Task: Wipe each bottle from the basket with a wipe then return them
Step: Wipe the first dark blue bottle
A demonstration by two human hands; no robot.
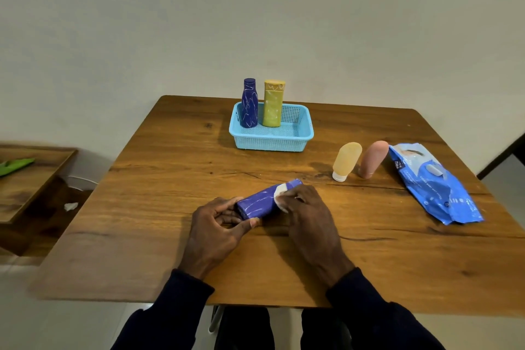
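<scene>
A purple bottle (257,202) with white streaks lies on its side on the wooden table (170,167). My left hand (218,224) grips its base end between fingers and thumb. My right hand (305,213) holds a white wipe (279,196) pressed against the bottle's upper part. The light blue basket (272,142) at the back holds a second purple bottle (249,104) and a yellow bottle (273,104), both upright. An orange squeeze bottle (346,160) and a pink one (373,159) stand cap-down on the table to the right.
A blue wipes packet (434,185) lies at the right of the table. A low wooden side table (28,179) with a green item stands to the left, and a crumpled white wipe (70,206) lies on the floor beside it.
</scene>
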